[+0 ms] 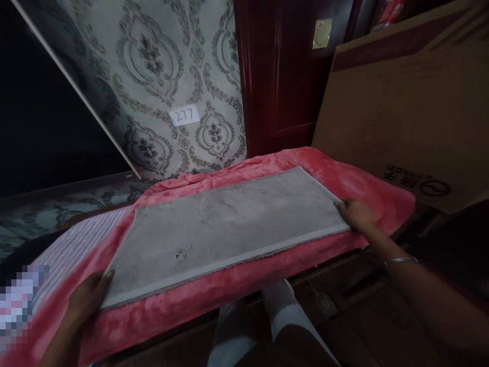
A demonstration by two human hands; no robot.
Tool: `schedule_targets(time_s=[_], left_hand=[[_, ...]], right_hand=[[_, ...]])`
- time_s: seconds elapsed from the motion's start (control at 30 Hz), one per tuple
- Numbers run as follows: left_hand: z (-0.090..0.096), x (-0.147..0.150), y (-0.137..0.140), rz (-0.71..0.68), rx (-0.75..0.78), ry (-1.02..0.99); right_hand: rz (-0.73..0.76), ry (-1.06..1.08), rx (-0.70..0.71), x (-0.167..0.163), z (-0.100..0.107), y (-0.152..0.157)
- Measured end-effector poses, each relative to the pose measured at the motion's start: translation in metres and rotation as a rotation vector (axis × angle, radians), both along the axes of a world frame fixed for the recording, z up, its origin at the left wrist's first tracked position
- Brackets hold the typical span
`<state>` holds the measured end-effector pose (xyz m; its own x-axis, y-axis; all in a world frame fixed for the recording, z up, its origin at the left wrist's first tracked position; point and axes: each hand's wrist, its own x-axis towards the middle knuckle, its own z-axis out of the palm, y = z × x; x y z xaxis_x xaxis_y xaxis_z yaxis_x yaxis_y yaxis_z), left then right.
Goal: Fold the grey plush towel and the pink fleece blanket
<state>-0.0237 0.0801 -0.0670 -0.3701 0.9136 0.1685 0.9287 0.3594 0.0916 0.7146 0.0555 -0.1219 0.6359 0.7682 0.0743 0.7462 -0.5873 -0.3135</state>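
A grey rectangular mat (229, 214) with a pale border along its near edge lies spread over a pink plush blanket (267, 270). Toward the mat's near left, a small dark mark or tear shows on its surface. My left hand (87, 298) grips the near left corner, thumb on top and the other fingers mostly hidden. At the right edge, close to the near right corner, my right hand (357, 214) pinches the mat the same way. A silver bangle (401, 260) circles my right wrist.
Striped cloth (84, 239) lies left of the blanket. Behind are patterned wallpaper (160, 66) with a paper label (184, 115) reading 277, and a dark red door (282, 76). A large cardboard box (405, 112) leans at the right. A dark screen-like panel (49, 112) stands at left.
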Motion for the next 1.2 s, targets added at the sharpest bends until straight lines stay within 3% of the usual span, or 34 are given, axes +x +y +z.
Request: schedule_targets(time_s=[0.1,0.2,0.3,0.4,0.47,0.53,0.63,0.73,0.83,1.0,1.2], left_hand=[[0.004,-0.009,0.000,0.009,-0.109,-0.168],[0.018,0.008,0.004,0.026,-0.160,-0.037],[0.033,0.074,0.026,-0.090,-0.045,0.210],[0.036,0.174,0.063,-0.496,-0.018,0.171],[0.028,0.236,0.087,-0.692,-0.081,0.121],[0.014,0.279,0.105,-0.765,-0.107,0.102],[-0.008,0.304,0.117,-0.809,-0.152,0.137],[-0.021,0.299,0.123,-0.842,-0.192,0.123],[-0.019,0.278,0.136,-0.832,-0.256,0.087],[-0.008,0.203,0.161,-0.507,-0.252,0.063],[0.001,0.103,0.160,-0.217,-0.211,0.046]], right_hand=[[0.004,0.000,-0.007,0.001,0.004,-0.003],[0.030,-0.116,-0.009,-0.011,0.013,-0.001],[0.213,-0.260,0.064,-0.054,0.026,0.018],[0.514,-0.247,0.082,-0.121,0.038,0.050],[0.674,-0.222,0.084,-0.163,0.039,0.071],[0.776,-0.215,0.097,-0.191,0.033,0.086],[0.847,-0.215,0.060,-0.208,0.016,0.095],[0.860,-0.216,0.049,-0.206,0.000,0.096],[0.857,-0.215,0.077,-0.202,-0.009,0.097],[0.857,-0.223,0.093,-0.199,-0.020,0.103],[0.863,-0.246,0.079,-0.198,-0.028,0.106]])
